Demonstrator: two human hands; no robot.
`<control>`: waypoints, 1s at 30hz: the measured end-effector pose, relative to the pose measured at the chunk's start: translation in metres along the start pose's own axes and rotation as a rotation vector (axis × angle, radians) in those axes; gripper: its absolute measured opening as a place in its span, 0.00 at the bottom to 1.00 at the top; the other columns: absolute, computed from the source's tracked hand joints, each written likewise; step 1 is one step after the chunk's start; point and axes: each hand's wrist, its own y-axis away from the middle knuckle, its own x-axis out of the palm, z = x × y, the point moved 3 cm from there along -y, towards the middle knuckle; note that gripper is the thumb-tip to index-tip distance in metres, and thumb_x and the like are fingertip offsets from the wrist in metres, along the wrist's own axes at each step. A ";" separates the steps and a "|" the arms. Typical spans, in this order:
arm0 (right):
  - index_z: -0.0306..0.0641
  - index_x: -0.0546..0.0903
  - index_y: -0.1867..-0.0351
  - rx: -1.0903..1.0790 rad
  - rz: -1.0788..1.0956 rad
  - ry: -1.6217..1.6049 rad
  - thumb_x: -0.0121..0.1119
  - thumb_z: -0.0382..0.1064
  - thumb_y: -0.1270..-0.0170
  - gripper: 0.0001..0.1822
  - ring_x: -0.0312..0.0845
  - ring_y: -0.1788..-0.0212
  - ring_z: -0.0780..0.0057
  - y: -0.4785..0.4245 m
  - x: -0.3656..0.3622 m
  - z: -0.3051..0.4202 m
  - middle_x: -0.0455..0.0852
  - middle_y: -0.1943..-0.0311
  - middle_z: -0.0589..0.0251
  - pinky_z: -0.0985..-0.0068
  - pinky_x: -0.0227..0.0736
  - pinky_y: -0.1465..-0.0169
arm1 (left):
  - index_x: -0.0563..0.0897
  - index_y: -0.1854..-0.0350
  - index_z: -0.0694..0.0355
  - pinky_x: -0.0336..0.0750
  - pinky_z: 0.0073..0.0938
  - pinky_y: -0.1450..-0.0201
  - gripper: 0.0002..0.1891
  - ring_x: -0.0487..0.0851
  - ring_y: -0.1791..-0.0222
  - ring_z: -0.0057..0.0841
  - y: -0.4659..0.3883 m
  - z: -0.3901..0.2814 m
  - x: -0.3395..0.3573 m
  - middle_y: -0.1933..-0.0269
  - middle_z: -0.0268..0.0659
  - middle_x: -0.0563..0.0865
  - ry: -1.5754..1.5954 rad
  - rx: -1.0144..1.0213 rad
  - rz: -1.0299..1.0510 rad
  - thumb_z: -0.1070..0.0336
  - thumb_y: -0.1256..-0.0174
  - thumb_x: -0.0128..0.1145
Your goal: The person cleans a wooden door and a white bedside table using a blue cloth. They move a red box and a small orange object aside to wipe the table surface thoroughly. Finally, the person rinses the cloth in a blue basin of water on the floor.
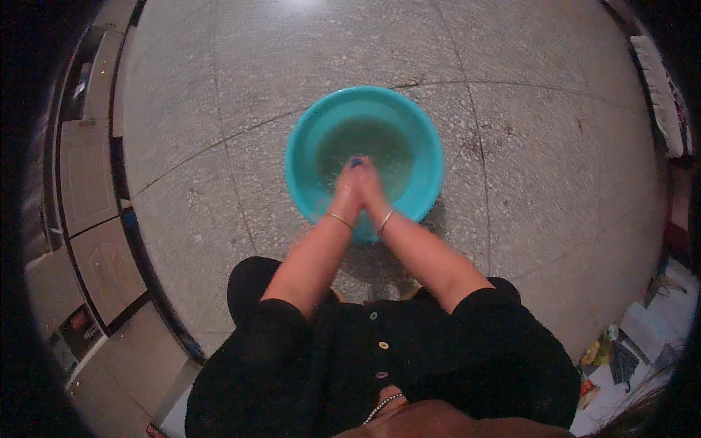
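A round turquoise plastic basin stands on the floor in front of me. Cloudy water lies in its bottom. Over the near part of the basin, my left hand and my right hand are pressed together, fingers pointing away from me. Both look wet and are blurred. At the fingertips a small dark-blue thing shows; what it is, and which hand has it, I cannot tell. The palms and anything between them are hidden. Each wrist bears a thin bangle.
Speckled stone floor tiles surround the basin. Cabinet doors run along the left side, bent by the lens. On the right rim are a pale cushion-like thing and, lower down, several mixed items on a light surface.
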 end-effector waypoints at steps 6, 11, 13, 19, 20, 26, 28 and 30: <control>0.36 0.72 0.46 -0.057 0.234 0.027 0.52 0.36 0.40 0.20 0.73 0.57 0.73 0.031 0.008 0.037 0.78 0.57 0.61 0.75 0.71 0.54 | 0.74 0.51 0.63 0.75 0.27 0.58 0.16 0.78 0.59 0.27 0.009 0.001 -0.008 0.55 0.39 0.80 -0.090 0.041 0.095 0.57 0.33 0.45; 0.40 0.69 0.41 -0.066 0.104 0.290 0.51 0.38 0.39 0.23 0.64 0.38 0.62 -0.038 -0.025 -0.020 0.72 0.43 0.56 0.70 0.57 0.37 | 0.77 0.58 0.57 0.75 0.31 0.54 0.15 0.79 0.59 0.31 -0.016 0.057 -0.006 0.57 0.36 0.82 0.092 -0.117 0.045 0.51 0.35 0.49; 0.44 0.70 0.42 -0.252 0.164 0.490 0.56 0.39 0.44 0.26 0.63 0.37 0.56 -0.040 -0.044 -0.013 0.73 0.43 0.54 0.64 0.58 0.37 | 0.75 0.54 0.58 0.76 0.35 0.54 0.22 0.80 0.61 0.33 0.011 0.033 0.019 0.58 0.39 0.82 0.146 -0.148 0.143 0.44 0.34 0.44; 0.52 0.72 0.50 -1.128 0.591 1.175 0.63 0.43 0.53 0.25 0.57 0.34 0.65 0.026 -0.040 0.063 0.68 0.42 0.67 0.57 0.43 0.33 | 0.75 0.55 0.64 0.75 0.39 0.50 0.34 0.79 0.55 0.36 0.031 -0.028 0.025 0.56 0.43 0.80 -0.018 -0.298 0.165 0.37 0.32 0.23; 0.50 0.71 0.55 -1.166 0.604 1.085 0.62 0.43 0.53 0.21 0.63 0.40 0.64 0.023 -0.038 0.066 0.71 0.47 0.66 0.58 0.49 0.37 | 0.75 0.56 0.64 0.75 0.39 0.51 0.35 0.79 0.55 0.36 0.035 -0.027 0.031 0.56 0.43 0.81 -0.070 -0.298 0.151 0.37 0.31 0.22; 0.46 0.76 0.65 -1.128 0.509 0.976 0.56 0.45 0.49 0.12 0.70 0.51 0.61 0.021 -0.025 0.063 0.76 0.55 0.61 0.60 0.57 0.49 | 0.75 0.54 0.63 0.76 0.48 0.53 0.28 0.79 0.52 0.40 0.031 -0.008 0.025 0.53 0.43 0.81 0.099 -0.246 0.370 0.41 0.31 0.33; 0.44 0.77 0.69 -1.026 0.490 0.906 0.54 0.45 0.49 0.10 0.70 0.53 0.60 0.020 -0.023 0.056 0.77 0.59 0.60 0.61 0.56 0.48 | 0.75 0.54 0.63 0.76 0.48 0.54 0.28 0.79 0.53 0.40 0.018 0.003 0.016 0.53 0.43 0.81 0.226 -0.226 0.308 0.42 0.31 0.33; 0.43 0.78 0.72 -0.941 0.440 0.898 0.52 0.44 0.48 0.10 0.72 0.55 0.59 0.018 -0.020 0.053 0.78 0.62 0.59 0.61 0.57 0.49 | 0.75 0.54 0.63 0.76 0.47 0.55 0.27 0.79 0.53 0.39 0.002 0.014 0.005 0.53 0.43 0.81 0.344 -0.212 0.233 0.42 0.31 0.33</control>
